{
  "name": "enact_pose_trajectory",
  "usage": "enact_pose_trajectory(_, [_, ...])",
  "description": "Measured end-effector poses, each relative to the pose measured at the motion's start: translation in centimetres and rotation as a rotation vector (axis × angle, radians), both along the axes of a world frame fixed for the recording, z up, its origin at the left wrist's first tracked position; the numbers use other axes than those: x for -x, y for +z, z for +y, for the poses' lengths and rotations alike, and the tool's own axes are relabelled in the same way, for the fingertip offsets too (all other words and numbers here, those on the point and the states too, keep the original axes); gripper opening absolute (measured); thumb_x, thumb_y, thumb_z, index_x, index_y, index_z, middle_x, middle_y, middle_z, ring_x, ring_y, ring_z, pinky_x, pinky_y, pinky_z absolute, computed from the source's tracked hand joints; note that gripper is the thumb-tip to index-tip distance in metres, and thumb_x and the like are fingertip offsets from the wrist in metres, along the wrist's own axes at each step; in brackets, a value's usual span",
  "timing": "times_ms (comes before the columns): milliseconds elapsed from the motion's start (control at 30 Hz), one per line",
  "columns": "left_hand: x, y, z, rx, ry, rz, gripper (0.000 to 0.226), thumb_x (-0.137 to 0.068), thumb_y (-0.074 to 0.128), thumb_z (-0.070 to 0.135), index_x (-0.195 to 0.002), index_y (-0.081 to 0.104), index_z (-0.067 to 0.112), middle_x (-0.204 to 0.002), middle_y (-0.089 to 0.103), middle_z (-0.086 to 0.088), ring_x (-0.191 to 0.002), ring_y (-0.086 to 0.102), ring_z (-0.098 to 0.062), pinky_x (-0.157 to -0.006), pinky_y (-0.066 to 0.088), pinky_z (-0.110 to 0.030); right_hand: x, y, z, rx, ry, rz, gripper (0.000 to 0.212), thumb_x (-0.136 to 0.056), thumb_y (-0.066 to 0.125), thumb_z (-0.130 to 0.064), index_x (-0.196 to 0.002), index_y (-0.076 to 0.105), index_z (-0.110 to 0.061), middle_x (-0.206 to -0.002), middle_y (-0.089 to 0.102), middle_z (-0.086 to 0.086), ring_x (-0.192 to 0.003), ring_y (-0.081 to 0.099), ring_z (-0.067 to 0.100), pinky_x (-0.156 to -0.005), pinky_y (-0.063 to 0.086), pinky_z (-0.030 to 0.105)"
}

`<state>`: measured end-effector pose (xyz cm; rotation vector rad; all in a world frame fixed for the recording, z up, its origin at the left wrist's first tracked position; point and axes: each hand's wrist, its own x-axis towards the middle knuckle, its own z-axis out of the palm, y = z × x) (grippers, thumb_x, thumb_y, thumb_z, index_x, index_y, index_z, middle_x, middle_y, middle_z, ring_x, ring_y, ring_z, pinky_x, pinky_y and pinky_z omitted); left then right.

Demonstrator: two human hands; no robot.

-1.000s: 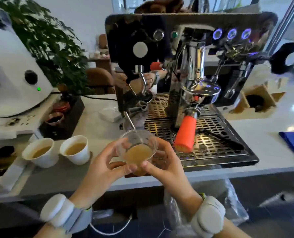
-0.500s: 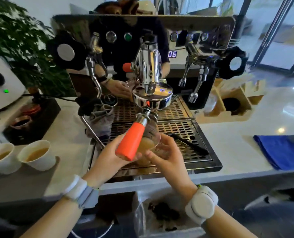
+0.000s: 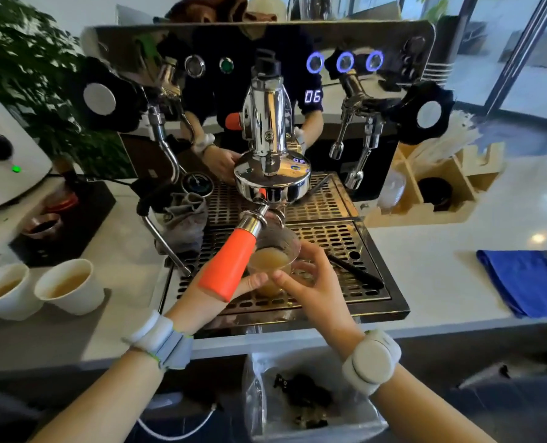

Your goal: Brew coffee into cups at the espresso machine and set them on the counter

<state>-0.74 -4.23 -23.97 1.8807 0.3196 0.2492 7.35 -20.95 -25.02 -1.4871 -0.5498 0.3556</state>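
We see a clear cup (image 3: pixel 273 260) of light brown coffee over the drip tray (image 3: pixel 345 251), under the orange-handled portafilter (image 3: pixel 230 263). Two white paper cups (image 3: pixel 69 286) of coffee stand on the worktop (image 3: pixel 425 282). Our left hand (image 3: pixel 214 298) and right hand (image 3: pixel 310 289) curl their fingers (image 3: pixel 285 279) round the clear cup.

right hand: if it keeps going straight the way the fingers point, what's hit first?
The right hand already grips the clear cup; its fingers point up-left. Past the cup, the orange portafilter handle likely comes first, though depth is unclear and the handle may sit higher.
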Motion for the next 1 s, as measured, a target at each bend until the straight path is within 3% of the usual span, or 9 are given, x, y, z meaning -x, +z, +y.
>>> enact_pose_trajectory(233, [0.1,0.8,0.3,-0.036,-0.086,0.056,0.081,-0.04,0.072,0.082,-0.111,0.048,0.051,-0.126,0.054,0.013,-0.118,0.052,-0.008,-0.102,0.037,-0.032,0.2,0.1,0.4,0.035,-0.028,-0.037,0.053,-0.073,0.079,-0.023,-0.113,0.047,-0.037,-0.117,0.055,-0.011,-0.103,0.059,0.005,-0.082,0.056,0.027])
enact_pose_trajectory(300, [0.4,0.7,0.4,-0.028,-0.099,0.061,0.078,-0.049,0.08,0.065,-0.118,0.047,0.049,-0.119,0.058,0.026,-0.112,0.053,0.007,-0.097,0.04,-0.021,0.2,0.0,0.4,0.061,-0.041,-0.049,0.053,-0.074,0.078,-0.024,-0.114,0.046,-0.039,-0.119,0.054,-0.012,-0.106,0.057,0.008,-0.085,0.054,0.029])
enact_pose_trajectory(400, [1.9,1.2,1.4,-0.055,-0.058,0.02,0.075,-0.064,0.087,0.036,-0.123,0.042,0.049,-0.105,0.06,0.043,-0.097,0.054,0.023,-0.072,0.042,0.001,0.2,-0.1,-0.3,0.102,-0.039,-0.06,0.062,-0.073,0.079,-0.03,-0.122,0.044,-0.041,-0.123,0.051,-0.015,-0.109,0.053,0.003,-0.083,0.051,0.023])
enact_pose_trajectory(467, [2.6,2.8,2.1,-0.108,-0.084,-0.016,0.072,-0.065,0.08,0.045,-0.125,0.041,0.054,-0.119,0.054,0.036,-0.105,0.051,0.021,-0.074,0.043,0.0,0.2,0.2,-1.2,0.117,-0.025,-0.061,0.068,-0.073,0.077,-0.036,-0.13,0.041,-0.042,-0.126,0.049,-0.021,-0.113,0.05,0.0,-0.088,0.049,0.023])
enact_pose_trajectory(533, [2.8,4.7,2.8,-0.063,-0.05,-0.025,0.059,-0.062,0.077,0.056,-0.116,0.054,0.053,-0.123,0.055,0.021,-0.108,0.058,0.009,-0.078,0.049,-0.011,-0.3,0.6,-2.1,0.138,-0.035,-0.061,0.066,-0.076,0.073,-0.037,-0.132,0.039,-0.043,-0.126,0.046,-0.026,-0.118,0.047,0.0,-0.094,0.048,0.029])
enact_pose_trajectory(633, [3.2,8.2,3.0,-0.182,0.024,-0.162,0.031,-0.085,0.069,0.026,-0.105,0.064,0.05,-0.114,0.066,0.015,-0.108,0.059,0.005,-0.088,0.048,-0.02,-1.2,2.8,-3.3,0.11,-0.1,-0.082,0.054,-0.084,0.067,-0.028,-0.13,0.042,-0.043,-0.128,0.049,-0.018,-0.121,0.048,0.008,-0.093,0.051,0.035])
enact_pose_trajectory(800, [2.5,13.4,2.1,-0.267,0.034,-0.314,0.027,-0.09,0.065,0.022,-0.11,0.066,0.04,-0.108,0.067,0.017,-0.098,0.061,0.011,-0.07,0.043,0.0,-2.7,7.7,-3.9,0.021,-0.168,-0.252,0.043,-0.086,0.064,-0.021,-0.119,0.049,-0.045,-0.124,0.054,-0.014,-0.115,0.053,0.006,-0.08,0.047,0.018])
enact_pose_trajectory(867, [2.2,15.4,1.6,-0.312,0.011,-0.384,0.026,-0.09,0.064,0.022,-0.108,0.065,0.041,-0.109,0.065,0.026,-0.104,0.059,0.01,-0.073,0.044,-0.002,-2.7,10.0,-3.7,-0.028,-0.147,-0.333,0.042,-0.085,0.065,-0.025,-0.112,0.05,-0.054,-0.122,0.055,-0.022,-0.112,0.053,-0.002,-0.086,0.048,0.021])
enact_pose_trajectory(1000, [1.4,18.6,0.6,-0.38,-0.009,-0.489,0.027,-0.09,0.064,0.02,-0.11,0.065,0.037,-0.111,0.064,0.017,-0.108,0.059,0.004,-0.078,0.046,-0.007,-2.2,13.6,-2.9,-0.03,-0.09,-0.475,0.049,-0.074,0.064,-0.049,-0.12,0.047,-0.055,-0.125,0.051,-0.031,-0.12,0.048,-0.005,-0.097,0.042,0.027])
